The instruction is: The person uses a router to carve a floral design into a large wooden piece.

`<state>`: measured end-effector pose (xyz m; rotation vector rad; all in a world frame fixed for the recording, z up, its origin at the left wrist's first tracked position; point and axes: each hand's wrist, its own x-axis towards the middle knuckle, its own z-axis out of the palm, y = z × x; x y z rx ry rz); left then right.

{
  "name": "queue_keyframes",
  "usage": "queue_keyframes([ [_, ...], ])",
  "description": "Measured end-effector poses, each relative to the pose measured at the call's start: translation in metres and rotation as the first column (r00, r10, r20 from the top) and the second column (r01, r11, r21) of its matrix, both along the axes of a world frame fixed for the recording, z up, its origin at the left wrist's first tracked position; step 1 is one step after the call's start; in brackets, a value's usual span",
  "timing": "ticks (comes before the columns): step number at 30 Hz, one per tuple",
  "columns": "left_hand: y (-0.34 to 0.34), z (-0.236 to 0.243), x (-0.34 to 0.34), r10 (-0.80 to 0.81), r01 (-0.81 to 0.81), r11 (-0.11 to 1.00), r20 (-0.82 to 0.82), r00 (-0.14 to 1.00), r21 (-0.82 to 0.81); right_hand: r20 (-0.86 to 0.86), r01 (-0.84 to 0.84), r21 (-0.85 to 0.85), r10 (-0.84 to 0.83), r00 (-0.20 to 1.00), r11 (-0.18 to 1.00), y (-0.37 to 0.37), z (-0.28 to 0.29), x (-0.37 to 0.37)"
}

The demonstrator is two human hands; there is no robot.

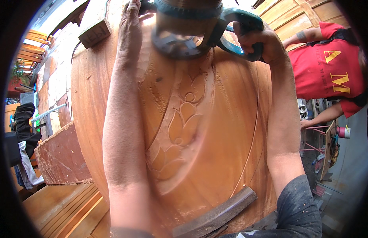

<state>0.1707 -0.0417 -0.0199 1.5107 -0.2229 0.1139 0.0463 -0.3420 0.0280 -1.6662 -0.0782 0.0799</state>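
A teal and dark router stands upright on a large orange-brown wooden panel. Its top is cut off by the upper edge of the view. My left hand is at the dark side knob, its fingers partly hidden and closed around it. My right hand wraps the teal loop handle on the other side. Below the router base runs a carved band of tulip shapes with the ground around them cut lower. Fine sawdust lies on the panel, and thin curved lines cross its right side.
A dark wooden block rests at the panel's upper left. Near me lies a dark curved wood strip. At the right a co-worker in a red shirt leans beside another wooden door panel. Wooden boards lie lower left.
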Motion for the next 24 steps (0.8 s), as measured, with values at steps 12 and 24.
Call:
queue_keyframes([
  [12, 0.006, -0.016, 0.001, -0.089, 0.109, 0.979, 0.116, 0.989, -0.174, -0.015, -0.050, 0.048, 0.051, 0.999, 0.998, -0.003, -0.001, 0.000],
  [24, 0.000, -0.012, -0.016, -0.019, 0.026, 0.998, 0.132, 0.991, -0.051, -0.035, -0.027, 0.011, 0.028, 0.999, 1.000, -0.002, 0.004, -0.003],
])
